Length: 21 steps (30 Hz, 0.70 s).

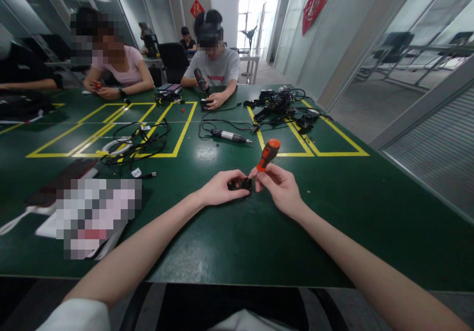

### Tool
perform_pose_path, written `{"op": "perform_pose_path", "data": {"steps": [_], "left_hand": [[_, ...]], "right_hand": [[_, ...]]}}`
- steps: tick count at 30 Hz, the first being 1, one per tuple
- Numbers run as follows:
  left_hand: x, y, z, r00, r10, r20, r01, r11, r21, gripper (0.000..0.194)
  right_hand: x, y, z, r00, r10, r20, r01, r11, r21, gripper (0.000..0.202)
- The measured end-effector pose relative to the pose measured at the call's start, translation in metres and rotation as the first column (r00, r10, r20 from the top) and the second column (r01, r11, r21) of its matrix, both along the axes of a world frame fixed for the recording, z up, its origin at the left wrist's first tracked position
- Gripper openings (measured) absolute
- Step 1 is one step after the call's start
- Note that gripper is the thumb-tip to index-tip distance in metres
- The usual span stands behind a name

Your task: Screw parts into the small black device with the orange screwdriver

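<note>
Between the fingertips and thumb of my left hand (225, 188) is a small black part (246, 185), held just over the green table (207, 242). My right hand (283, 189) grips an orange and grey screwdriver (269, 154) near the bottom of its handle. The handle leans up and to the right, and its lower end is close to the black part. Fingers hide the screwdriver's tip, so I cannot tell whether it touches the part.
Beyond my hands lies a corded pen-like tool (230, 136). Black cables (279, 105) are heaped at the back right, others (138, 143) at the left. A phone (61, 180) lies at the left. Across the table, a person (215, 69) holds a power tool.
</note>
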<state>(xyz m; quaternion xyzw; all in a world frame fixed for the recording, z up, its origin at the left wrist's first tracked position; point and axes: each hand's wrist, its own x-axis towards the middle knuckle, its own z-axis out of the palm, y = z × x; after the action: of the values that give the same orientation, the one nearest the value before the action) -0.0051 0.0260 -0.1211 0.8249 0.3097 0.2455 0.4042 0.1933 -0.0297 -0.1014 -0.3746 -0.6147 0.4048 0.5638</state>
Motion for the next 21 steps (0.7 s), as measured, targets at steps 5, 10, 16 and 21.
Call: {"op": "perform_pose_path", "data": {"steps": [5, 10, 16, 21], "left_hand": [[0.0001, 0.0001, -0.0002, 1.0, 0.005, -0.01, -0.005, 1.0, 0.004, 0.033], [0.0003, -0.0004, 0.0001, 1.0, 0.006, -0.014, -0.006, 1.0, 0.016, 0.033], [0.0002, 0.0001, -0.0011, 0.999, 0.014, -0.031, -0.013, 0.999, 0.035, 0.033], [0.0005, -0.0006, -0.0005, 1.0, 0.007, -0.025, -0.006, 0.999, 0.04, 0.032]], "right_hand": [[-0.0011, 0.0009, -0.0053, 0.998, 0.032, -0.061, -0.032, 1.0, 0.001, 0.041], [-0.0023, -0.0007, -0.0018, 0.998, 0.003, -0.056, -0.002, 1.0, 0.007, 0.039], [0.0011, -0.0007, 0.0027, 0.997, -0.08, 0.02, 0.08, 0.996, 0.026, 0.038], [0.0, 0.0002, -0.0027, 0.997, -0.023, -0.078, 0.024, 1.0, 0.007, 0.036]]}}
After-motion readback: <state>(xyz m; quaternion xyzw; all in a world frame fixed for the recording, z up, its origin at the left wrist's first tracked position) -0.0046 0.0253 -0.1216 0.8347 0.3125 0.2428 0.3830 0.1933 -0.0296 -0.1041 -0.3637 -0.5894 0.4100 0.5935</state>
